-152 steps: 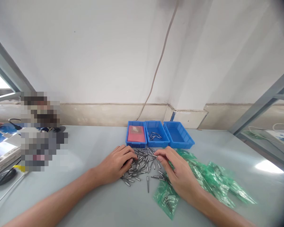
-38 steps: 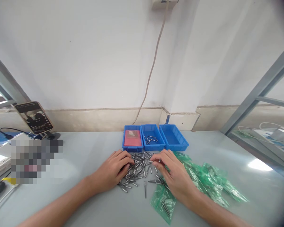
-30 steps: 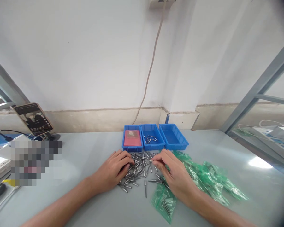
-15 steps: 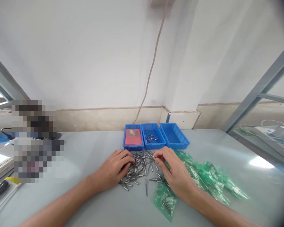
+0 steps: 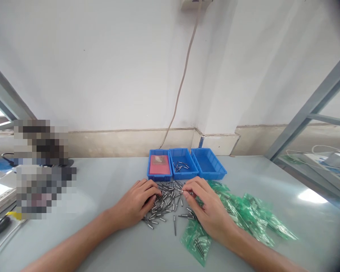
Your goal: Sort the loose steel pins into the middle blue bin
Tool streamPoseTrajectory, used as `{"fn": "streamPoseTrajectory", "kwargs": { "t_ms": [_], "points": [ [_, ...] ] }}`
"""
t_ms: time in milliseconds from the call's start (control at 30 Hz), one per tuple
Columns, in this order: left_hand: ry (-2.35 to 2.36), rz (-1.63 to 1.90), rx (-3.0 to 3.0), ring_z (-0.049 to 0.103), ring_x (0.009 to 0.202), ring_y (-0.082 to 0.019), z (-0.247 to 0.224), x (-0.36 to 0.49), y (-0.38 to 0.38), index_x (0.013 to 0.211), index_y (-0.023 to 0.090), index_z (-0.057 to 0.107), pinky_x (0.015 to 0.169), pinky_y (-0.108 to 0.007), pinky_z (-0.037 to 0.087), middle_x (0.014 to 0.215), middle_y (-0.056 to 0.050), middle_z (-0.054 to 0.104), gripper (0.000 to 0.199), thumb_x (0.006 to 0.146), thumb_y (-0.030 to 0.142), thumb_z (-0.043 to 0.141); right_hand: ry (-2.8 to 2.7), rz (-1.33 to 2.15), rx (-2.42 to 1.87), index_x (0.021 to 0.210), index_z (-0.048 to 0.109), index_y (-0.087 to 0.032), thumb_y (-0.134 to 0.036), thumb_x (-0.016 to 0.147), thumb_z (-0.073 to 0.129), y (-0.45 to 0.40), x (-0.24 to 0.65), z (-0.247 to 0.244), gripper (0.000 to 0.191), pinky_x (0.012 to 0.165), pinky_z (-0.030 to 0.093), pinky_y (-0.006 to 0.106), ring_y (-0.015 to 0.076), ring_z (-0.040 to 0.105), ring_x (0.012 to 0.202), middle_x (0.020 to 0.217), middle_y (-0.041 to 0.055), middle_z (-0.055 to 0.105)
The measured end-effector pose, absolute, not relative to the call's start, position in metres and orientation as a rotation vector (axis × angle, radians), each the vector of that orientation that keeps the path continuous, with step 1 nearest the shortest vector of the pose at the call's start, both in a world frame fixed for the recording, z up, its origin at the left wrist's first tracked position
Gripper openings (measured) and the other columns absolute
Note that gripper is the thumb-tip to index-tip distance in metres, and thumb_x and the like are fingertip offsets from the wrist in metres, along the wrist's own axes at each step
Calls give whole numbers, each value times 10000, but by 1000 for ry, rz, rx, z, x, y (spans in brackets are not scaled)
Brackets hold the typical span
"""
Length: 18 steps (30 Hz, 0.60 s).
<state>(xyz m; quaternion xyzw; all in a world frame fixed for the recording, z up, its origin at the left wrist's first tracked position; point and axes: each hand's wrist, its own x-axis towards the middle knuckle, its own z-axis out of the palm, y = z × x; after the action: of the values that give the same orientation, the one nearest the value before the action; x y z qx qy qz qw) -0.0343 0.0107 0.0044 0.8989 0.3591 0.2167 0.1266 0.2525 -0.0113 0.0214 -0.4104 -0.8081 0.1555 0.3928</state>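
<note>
Many small metal pins (image 5: 164,200), each with a thicker bright end and a thin dark shank like a blind rivet, lie in a loose pile on the grey table. At the pile's left edge rests my left hand (image 5: 138,202), its fingers curled down into the pins; what they hold, if anything, is hidden. Thumb and forefinger of my right hand (image 5: 208,202) pinch together at the pile's right side, on what appears to be one metal pin. A single pin (image 5: 175,225) lies apart in front. Several more are partly under my right hand.
Behind the pile stand three blue bins: one with a red card (image 5: 159,168), a middle one (image 5: 185,175) with several pins, and a right one (image 5: 212,175). Green plastic bags (image 5: 252,215) of pins spread rightward; another bag (image 5: 197,241) lies nearer. A mouse (image 5: 0,227) sits far left.
My right hand's fingertips have dipped slightly and drawn closer together over the pile. My left hand stays in place.
</note>
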Motion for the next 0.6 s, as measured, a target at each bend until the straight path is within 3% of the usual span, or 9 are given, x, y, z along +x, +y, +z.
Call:
{"fn": "streamPoseTrajectory", "kwargs": {
  "t_ms": [300,600],
  "points": [
    [1042,644,2636,620,1124,-243,5,-34,9,1226,237,654,1008,-408,521,1241,-77,673,245,1102,133,470,-2070,341,-1051,1011,628,-262,-112,1038,594,-11,252,22,157,843,512,384,239,619,962,1043,39,681],
    [1047,641,2625,621,1129,-242,6,-34,9,1223,238,656,1014,-401,518,1240,-72,673,240,1106,144,468,-2075,343,-1031,1020,627,-265,-167,1101,551,-11,253,21,148,868,490,388,239,615,969,1031,31,690]
  ]
}}
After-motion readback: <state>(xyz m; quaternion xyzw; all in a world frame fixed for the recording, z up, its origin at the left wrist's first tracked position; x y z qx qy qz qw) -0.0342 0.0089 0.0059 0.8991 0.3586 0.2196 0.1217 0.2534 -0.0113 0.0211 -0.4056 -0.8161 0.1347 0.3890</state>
